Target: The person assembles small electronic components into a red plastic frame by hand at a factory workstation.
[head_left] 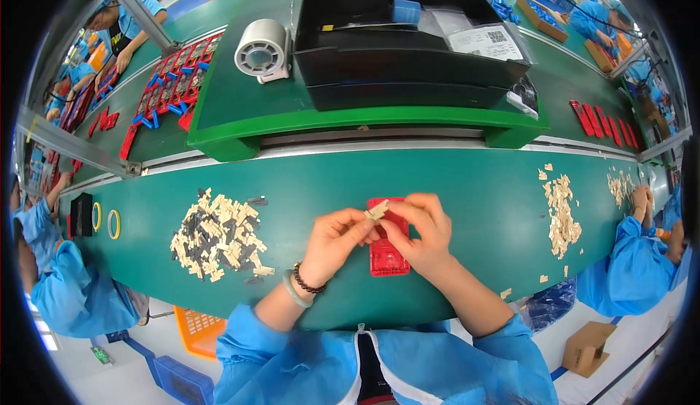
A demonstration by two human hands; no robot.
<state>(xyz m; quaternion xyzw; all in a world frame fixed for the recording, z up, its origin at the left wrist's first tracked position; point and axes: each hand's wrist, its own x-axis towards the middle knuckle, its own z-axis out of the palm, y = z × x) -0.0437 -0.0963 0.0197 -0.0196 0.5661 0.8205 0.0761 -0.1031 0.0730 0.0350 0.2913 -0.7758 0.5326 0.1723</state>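
Now small cream piece point(377, 210), flat, irregular, pinched by left hand point(336, 237) and right hand point(424, 234) over red case point(389, 261).

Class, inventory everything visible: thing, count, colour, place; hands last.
Piece: one, cream, held at centre
Casing: one, red, centre
Mixed pile: one, cream and black, left
Part piles: two, cream, right
Tape rolls: two, yellow, left
Table: one, green, centre
Fan: one, white, back left
Bin: one, black, back centre
Parts: many, red, both sides
Crate: one, orange, lower left
Carton: one, brown, lower right
Co-workers: several, blue, edges
Left hand, right hand: one each, blue-sleeved, centre
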